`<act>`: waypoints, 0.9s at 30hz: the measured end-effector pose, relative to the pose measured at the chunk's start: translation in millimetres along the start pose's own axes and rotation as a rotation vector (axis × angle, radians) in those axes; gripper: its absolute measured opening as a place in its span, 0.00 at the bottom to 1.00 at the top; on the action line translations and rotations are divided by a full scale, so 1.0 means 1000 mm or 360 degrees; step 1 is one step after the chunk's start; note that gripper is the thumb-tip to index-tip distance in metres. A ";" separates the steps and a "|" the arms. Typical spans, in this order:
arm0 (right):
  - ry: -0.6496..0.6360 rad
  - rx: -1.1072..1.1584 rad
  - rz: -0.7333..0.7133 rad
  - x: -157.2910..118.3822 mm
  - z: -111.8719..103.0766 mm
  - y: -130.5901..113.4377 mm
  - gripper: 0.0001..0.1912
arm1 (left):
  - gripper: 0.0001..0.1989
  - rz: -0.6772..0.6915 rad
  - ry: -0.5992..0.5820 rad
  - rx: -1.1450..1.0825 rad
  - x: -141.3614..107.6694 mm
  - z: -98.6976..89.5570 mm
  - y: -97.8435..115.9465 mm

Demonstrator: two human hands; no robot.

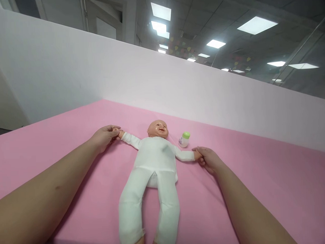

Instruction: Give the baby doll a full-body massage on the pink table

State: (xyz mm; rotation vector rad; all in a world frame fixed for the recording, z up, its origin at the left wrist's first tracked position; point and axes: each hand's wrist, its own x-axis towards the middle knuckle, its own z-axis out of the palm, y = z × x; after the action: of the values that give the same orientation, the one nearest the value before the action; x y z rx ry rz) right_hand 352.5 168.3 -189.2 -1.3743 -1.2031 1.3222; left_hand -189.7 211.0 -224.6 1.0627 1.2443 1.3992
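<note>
A baby doll (157, 154) in white clothes lies on its back on a pink padded surface (80, 128), its head toward the wall and its arms spread. My left hand (106, 138) is closed around the doll's hand on the left side of the view. On the right side, my right hand (208, 158) pinches the doll's other hand between thumb and fingers. A small bottle (184, 139) with a green cap stands beside the doll's head, a little beyond my right hand. The doll's feet are cut off by the lower frame edge.
A white wall panel (161, 83) runs along the far side of the pink surface. Above it are glass and a ceiling with lit panels (257, 25). A door frame shows at the upper left. The pink surface's front edge lies at the lower left.
</note>
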 end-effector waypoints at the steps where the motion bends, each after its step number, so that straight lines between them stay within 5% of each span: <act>1: 0.0017 0.0016 0.0005 0.000 0.000 0.000 0.20 | 0.29 -0.0008 0.0006 -0.0007 0.000 0.000 0.000; 15: -0.0421 0.0166 -0.0006 -0.009 -0.013 -0.006 0.18 | 0.24 -0.0053 0.0043 -0.0097 0.006 -0.002 -0.002; 27: -0.0119 -0.0012 0.0016 -0.010 0.005 -0.007 0.20 | 0.19 -0.0072 0.0135 0.0021 0.000 -0.004 0.001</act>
State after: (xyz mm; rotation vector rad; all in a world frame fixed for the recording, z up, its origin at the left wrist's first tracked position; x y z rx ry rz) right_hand 347.5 160.0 -180.7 -1.3480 -1.2534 1.3887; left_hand -193.5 210.3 -224.0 0.9873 1.3322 1.4156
